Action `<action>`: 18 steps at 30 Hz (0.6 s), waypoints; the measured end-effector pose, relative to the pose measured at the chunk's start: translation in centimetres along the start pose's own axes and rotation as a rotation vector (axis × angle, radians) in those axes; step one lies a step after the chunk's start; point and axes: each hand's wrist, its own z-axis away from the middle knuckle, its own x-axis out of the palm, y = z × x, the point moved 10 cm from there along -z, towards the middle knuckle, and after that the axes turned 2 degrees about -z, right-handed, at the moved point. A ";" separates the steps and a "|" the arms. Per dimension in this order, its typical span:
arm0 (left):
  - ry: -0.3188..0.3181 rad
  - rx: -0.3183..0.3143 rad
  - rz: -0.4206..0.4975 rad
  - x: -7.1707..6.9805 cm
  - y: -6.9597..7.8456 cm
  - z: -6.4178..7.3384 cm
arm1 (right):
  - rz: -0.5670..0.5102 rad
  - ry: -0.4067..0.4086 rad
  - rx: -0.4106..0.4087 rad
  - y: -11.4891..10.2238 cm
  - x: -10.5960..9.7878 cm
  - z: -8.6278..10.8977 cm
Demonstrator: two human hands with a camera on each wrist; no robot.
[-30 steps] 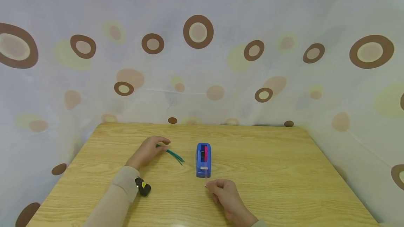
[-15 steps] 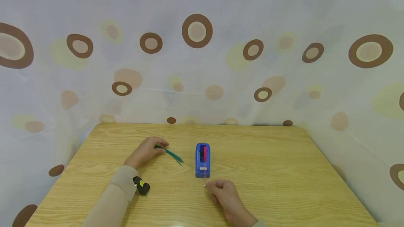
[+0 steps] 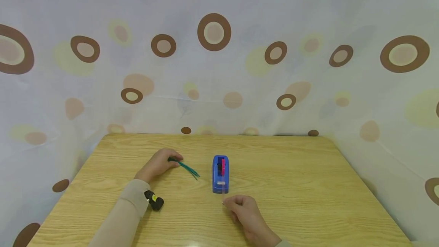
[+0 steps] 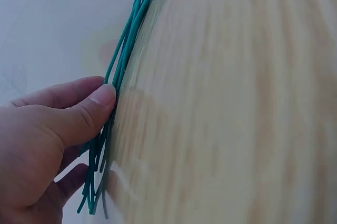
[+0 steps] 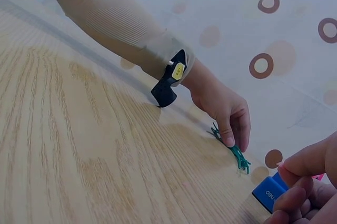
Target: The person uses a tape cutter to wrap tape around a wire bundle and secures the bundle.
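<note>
At the left of the table, my left hand [image 3: 161,165] pinches a bundle of thin green wires [image 4: 126,50] between thumb and fingers. Their loose ends point toward the middle, close over the wood. A blue tape dispenser [image 3: 220,188] with a pink core [image 3: 223,167] stands upright at centre. From its front a clear strip of tape [image 3: 223,196] stretches to my right hand [image 3: 245,214], which pinches the free end between thumb and forefinger. In the right wrist view the right fingers [image 5: 305,171] partly cover the dispenser.
A wood-grain table [image 3: 291,186] spans the view, its back edge against a pale curtain [image 3: 233,71] printed with brown circles. A black wrist camera [image 3: 155,201] is strapped at the left sleeve and juts out over the table.
</note>
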 end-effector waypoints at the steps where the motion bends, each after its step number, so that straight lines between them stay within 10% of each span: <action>1: 0.004 0.001 -0.005 0.0 0.0 0.0 | -0.002 -0.002 0.000 0.0 0.0 0.0; 18: 0.052 0.084 -0.106 0.1 -0.2 -0.7 | -0.007 -0.011 0.001 0.2 -0.1 -0.1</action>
